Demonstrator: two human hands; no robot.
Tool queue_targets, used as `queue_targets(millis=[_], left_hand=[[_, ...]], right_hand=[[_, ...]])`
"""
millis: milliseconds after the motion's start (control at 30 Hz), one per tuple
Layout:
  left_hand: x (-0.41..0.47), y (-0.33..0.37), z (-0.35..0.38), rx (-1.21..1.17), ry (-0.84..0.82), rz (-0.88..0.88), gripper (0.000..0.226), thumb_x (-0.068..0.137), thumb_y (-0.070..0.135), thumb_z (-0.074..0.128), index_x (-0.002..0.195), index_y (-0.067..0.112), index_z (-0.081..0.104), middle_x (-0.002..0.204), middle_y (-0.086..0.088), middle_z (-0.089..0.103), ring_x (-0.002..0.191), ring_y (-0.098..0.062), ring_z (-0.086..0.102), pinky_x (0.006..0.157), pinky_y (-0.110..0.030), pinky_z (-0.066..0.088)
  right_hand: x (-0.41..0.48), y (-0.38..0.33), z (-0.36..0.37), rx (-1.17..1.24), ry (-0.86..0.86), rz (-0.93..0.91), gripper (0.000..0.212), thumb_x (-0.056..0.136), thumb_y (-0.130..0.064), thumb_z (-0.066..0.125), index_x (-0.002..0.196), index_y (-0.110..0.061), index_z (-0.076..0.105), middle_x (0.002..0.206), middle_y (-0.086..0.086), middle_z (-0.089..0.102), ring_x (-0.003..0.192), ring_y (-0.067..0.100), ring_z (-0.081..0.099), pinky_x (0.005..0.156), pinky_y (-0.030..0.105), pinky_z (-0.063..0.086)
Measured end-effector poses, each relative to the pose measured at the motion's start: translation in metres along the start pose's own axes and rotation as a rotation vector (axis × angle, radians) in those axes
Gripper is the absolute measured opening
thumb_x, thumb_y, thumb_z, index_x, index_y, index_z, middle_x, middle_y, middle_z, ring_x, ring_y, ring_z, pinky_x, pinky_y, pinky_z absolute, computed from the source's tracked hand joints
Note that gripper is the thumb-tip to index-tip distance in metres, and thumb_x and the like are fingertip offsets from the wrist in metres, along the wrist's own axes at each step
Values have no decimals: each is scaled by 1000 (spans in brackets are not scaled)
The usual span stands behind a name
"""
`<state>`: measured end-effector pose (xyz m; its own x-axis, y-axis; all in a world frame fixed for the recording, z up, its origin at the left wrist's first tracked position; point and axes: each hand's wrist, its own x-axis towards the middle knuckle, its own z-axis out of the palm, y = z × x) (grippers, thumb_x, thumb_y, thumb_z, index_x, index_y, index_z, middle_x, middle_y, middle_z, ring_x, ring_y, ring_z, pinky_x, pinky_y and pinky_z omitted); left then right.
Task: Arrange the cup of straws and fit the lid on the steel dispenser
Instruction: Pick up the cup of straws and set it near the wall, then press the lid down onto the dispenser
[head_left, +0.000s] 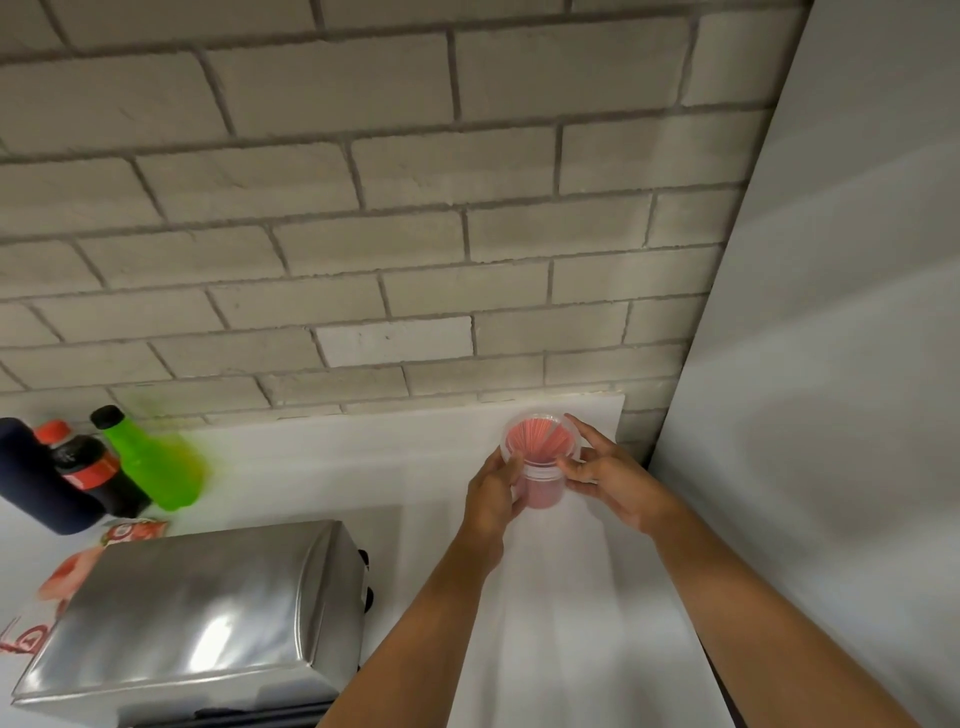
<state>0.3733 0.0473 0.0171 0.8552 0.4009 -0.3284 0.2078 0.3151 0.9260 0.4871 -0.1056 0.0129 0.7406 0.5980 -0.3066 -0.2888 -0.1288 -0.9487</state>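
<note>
Holding the clear plastic cup between both palms, I have my left hand wrapped against its left side and my right hand closed on its right side, fingers at the rim. It stands on the white table near the far right corner, packed with pink-red straws fanned toward the wide mouth; too many and too blurred to count. One cup, one steel dispenser at lower left, its brushed top shining. Beyond it stand three bottles: a green one, a cola bottle, a dark navy one. A grey brick wall backs the table; a plain white wall closes in at right.
</note>
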Motion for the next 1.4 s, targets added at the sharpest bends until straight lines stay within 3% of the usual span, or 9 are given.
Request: queue_targets(millis=[300, 533, 667, 767, 967, 1033, 1133, 1267, 1400], left_hand=[[-1, 7, 0, 15, -24, -7, 44, 106, 43, 55, 147, 26, 57, 146, -2, 62, 130, -22, 59, 105, -42, 53], [-26, 25, -9, -16, 29, -82, 86, 97, 59, 63, 167, 27, 24, 169, -1, 33, 150, -30, 39, 121, -48, 38], [-56, 41, -24, 10, 35, -35, 87, 94, 55, 69, 166, 31, 26, 167, 4, 38, 132, -24, 51, 122, -45, 36], [-84, 57, -40, 13, 1, 62, 82, 94, 45, 74, 164, 31, 33, 164, 3, 43, 136, -22, 53, 121, -42, 38], [-149, 96, -95, 73, 76, 228, 68, 86, 43, 81, 148, 45, 54, 150, 14, 55, 135, -16, 56, 114, -38, 43], [-167, 101, -124, 126, 103, 280, 66, 87, 42, 81, 147, 46, 54, 151, 15, 54, 139, -10, 51, 109, -35, 42], [-191, 103, -174, 264, 176, 331, 70, 87, 39, 83, 150, 43, 52, 154, 13, 51, 144, -8, 45, 109, -31, 42], [-223, 95, -252, 547, 268, 414, 85, 80, 41, 90, 153, 42, 48, 153, 15, 46, 139, -3, 41, 100, -16, 38], [-248, 83, -318, 848, 286, 480, 108, 69, 49, 95, 160, 39, 38, 161, 9, 39, 147, -11, 35, 115, -33, 38]], right_hand=[[2, -5, 0, -8, 4, 8, 79, 90, -12, 80, 155, -40, 43, 136, 2, 70, 129, 23, 63, 106, 37, 53], [-21, -24, 3, -74, 88, -29, 102, 78, -35, 90, 161, -42, 32, 159, 8, 47, 141, 29, 48, 117, 48, 40], [-48, -39, 17, -170, 231, -146, 93, 78, -36, 91, 155, -48, 41, 160, 6, 44, 143, 23, 46, 114, 42, 41], [-71, -49, 36, -255, 275, -283, 91, 76, -43, 92, 151, -55, 43, 159, -2, 44, 143, 15, 42, 103, 32, 40], [-110, -65, 105, -369, 80, -345, 90, 59, -58, 95, 133, -74, 47, 146, -13, 50, 129, 3, 54, 90, 28, 57], [-120, -61, 132, -432, 13, -309, 96, 55, -66, 94, 134, -77, 42, 149, -18, 46, 134, 7, 50, 102, 38, 54], [-134, -51, 171, -549, -82, -344, 103, 53, -72, 92, 139, -78, 36, 148, -33, 39, 139, 1, 41, 106, 27, 44], [-152, -34, 227, -651, -159, -386, 116, 54, -64, 96, 146, -76, 25, 158, -26, 31, 142, -1, 38, 108, 23, 43], [-162, -18, 278, -708, -152, -353, 131, 53, -54, 98, 148, -77, 11, 173, -11, 10, 157, 12, 18, 120, 40, 38]])
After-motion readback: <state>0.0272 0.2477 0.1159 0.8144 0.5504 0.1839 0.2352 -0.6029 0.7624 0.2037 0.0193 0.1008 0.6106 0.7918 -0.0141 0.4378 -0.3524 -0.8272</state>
